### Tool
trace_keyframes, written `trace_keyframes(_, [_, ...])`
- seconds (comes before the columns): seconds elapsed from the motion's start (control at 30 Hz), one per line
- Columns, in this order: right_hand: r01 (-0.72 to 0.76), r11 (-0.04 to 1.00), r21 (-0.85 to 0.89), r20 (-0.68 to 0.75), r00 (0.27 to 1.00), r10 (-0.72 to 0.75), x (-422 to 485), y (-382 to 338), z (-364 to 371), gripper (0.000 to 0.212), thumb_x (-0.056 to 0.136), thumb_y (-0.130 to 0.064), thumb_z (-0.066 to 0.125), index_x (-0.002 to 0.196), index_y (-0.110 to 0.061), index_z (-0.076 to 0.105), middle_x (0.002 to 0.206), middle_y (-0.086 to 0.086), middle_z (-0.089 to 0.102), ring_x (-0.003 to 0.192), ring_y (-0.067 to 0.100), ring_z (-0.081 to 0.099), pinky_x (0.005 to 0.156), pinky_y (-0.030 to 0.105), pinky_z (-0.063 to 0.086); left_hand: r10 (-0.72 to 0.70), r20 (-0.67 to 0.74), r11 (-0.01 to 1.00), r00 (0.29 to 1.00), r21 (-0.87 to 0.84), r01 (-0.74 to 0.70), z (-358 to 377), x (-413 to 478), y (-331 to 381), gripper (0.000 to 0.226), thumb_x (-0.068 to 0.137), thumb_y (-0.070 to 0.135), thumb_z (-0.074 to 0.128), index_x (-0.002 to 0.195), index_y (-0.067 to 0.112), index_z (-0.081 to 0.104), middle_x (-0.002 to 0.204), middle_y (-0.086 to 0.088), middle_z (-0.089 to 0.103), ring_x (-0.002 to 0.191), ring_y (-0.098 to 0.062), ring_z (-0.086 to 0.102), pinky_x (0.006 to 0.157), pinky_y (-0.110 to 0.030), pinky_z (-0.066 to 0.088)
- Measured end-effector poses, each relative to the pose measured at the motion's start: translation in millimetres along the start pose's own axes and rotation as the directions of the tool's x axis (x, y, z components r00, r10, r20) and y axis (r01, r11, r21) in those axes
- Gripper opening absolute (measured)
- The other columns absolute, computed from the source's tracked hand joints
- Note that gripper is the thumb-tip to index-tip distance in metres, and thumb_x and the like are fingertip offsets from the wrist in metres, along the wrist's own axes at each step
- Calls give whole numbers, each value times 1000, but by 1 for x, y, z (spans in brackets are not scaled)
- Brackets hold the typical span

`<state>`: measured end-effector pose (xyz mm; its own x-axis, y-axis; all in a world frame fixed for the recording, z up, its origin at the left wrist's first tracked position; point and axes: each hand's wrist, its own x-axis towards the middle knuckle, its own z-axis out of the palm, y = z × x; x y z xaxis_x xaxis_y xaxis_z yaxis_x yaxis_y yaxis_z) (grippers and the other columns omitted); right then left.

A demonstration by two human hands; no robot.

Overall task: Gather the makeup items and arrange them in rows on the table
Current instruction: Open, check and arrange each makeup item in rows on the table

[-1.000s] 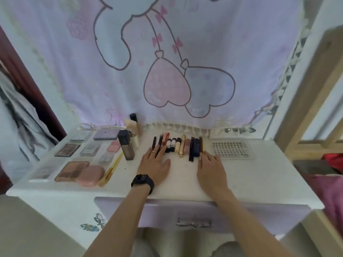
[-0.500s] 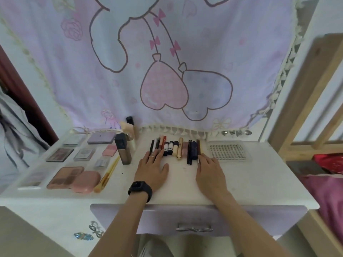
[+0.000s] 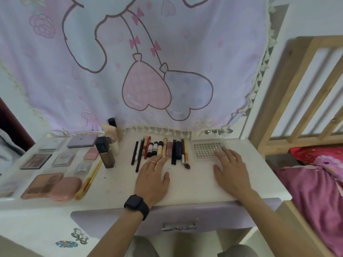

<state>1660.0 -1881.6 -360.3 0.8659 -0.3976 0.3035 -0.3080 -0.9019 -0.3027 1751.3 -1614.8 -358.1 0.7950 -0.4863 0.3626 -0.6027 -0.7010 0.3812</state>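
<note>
Our left hand (image 3: 152,179) lies flat on the tabletop (image 3: 194,184), fingers straight, tips at the near ends of the pencils and tubes (image 3: 159,149) rowed along the back edge. Our right hand (image 3: 230,173) rests open, fingertips on the clear studded sheet (image 3: 204,148) near the back right corner. The palettes (image 3: 42,184) line the left side. A nudge could roll the round pencils askew, or slide the sheet into them.

Soft, even, slightly dim light with faint shadows; wide-angle bending and blur grow toward the edges.
</note>
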Motion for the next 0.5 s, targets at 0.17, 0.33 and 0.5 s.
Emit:
trace_keyframes(0.17, [20,992,-121,74,997,-11,0,11,-1,54,101,-46,43,152,-28,43,157,2,42,146,24,32,120,42,24,97,60,995,993,-16,-96,19,7,58,48,96,32,53,143,25,48,150,5,44,138,-16,38,110,-32,34])
trace_keyframes(0.33, [130,987,-94,-103,985,-140,-10,26,-12,31,86,-39,71,108,-17,71,122,12,62,120,35,57,100,46,45,131,100,991,986,4,-133,39,18,104,49,97,32,51,145,26,45,148,5,45,136,-16,40,109,-31,35])
trace_keyframes(0.5, [58,997,53,80,995,-62,-22,51,-12,53,91,-62,49,129,-24,52,159,10,33,153,31,16,125,45,16,168,159,976,973,114,-187,54,25,125,47,95,28,52,142,23,52,145,7,52,138,-17,41,114,-37,31])
